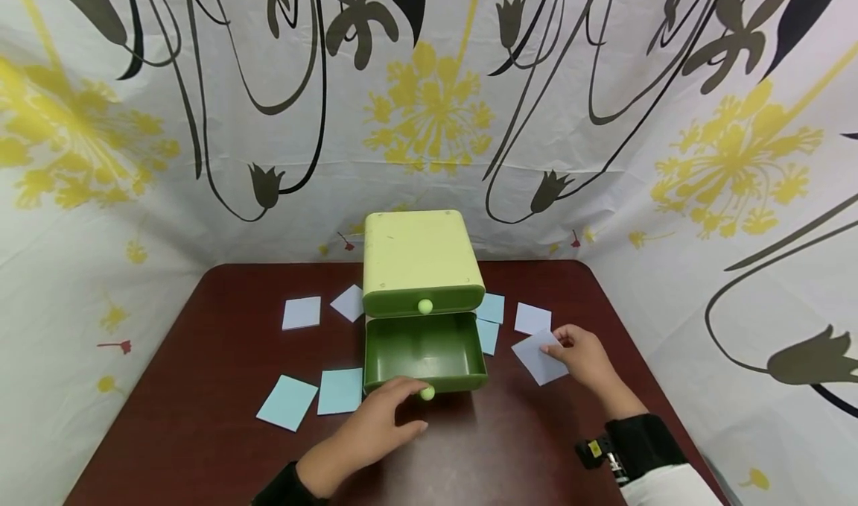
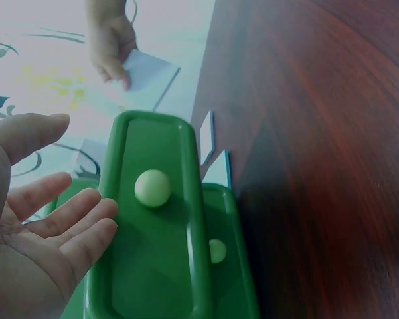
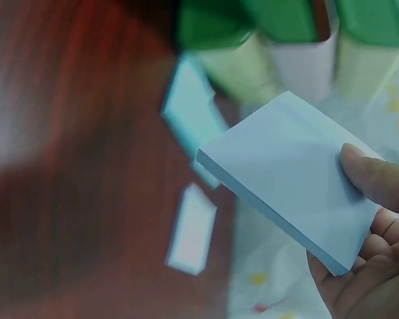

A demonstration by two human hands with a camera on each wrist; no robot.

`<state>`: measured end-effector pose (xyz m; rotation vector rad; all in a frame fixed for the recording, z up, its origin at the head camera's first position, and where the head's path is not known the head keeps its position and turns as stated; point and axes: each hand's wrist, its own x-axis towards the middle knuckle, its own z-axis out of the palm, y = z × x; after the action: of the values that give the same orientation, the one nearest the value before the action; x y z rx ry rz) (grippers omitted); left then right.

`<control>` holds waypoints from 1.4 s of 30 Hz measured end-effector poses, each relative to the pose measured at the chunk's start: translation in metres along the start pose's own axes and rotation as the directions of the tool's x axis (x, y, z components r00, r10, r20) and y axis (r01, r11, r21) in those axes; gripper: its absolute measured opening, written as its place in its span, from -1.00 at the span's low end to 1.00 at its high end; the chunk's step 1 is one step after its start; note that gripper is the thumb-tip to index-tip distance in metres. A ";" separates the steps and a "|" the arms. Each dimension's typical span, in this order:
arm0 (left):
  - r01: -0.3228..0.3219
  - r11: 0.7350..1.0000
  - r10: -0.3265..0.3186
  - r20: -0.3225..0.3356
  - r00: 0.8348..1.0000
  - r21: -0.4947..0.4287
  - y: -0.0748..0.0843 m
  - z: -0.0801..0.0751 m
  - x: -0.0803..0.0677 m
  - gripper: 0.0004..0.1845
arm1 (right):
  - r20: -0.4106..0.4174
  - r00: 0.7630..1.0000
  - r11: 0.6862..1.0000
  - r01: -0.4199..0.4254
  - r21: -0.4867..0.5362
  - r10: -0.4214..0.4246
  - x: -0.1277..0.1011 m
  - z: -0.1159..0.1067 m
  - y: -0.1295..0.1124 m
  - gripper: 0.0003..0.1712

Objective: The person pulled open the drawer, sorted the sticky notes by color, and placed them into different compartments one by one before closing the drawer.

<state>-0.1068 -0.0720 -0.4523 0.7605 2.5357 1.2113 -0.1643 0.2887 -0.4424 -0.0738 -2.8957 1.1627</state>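
in the head view, your left hand (image 1: 378, 424) reaches to the front of an open green drawer (image 1: 425, 346), the lower one in a small cabinet (image 1: 418, 249) with a pale yellow-green top; your fingers lie at the drawer's front edge beside its round knob (image 1: 427, 393), with the thumb held apart below. the upper drawer (image 1: 392, 302) is closed. to the right, your right hand (image 1: 583, 357) pinches a pale lavender note pad (image 1: 536, 361) by its near-right side, in front of another lavender pad (image 1: 533, 315). two blue pads (image 1: 491, 308) sit against the cabinet's right side; to its left lie two lavender pads (image 1: 302, 313) and two light blue pads (image 1: 287, 403), all on a dark red-brown table (image 1: 509, 454). a white curtain (image 1: 429, 200) with yellow and grey flowers hangs behind. in the left wrist view, your left palm shows with fingers loosely spread beside a green drawer front; whether the fingertips touch it, you cannot tell. your right hand and its pad appear beyond. in the right wrist view, your thumb presses the held pad's upper face, with your fingers curled beneath; the cabinet and other pads are blurred behind it.
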 end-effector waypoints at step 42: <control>0.045 0.995 -0.051 -0.063 0.997 -0.093 -0.004 -0.019 -0.016 -0.46 | 0.148 0.963 0.965 0.200 0.171 -0.226 0.008 0.113 -0.120 -0.86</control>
<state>-0.1028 -0.0953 -0.4439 0.6453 2.5146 1.3473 -0.1803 0.1247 -0.4415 0.3461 -2.8441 1.4071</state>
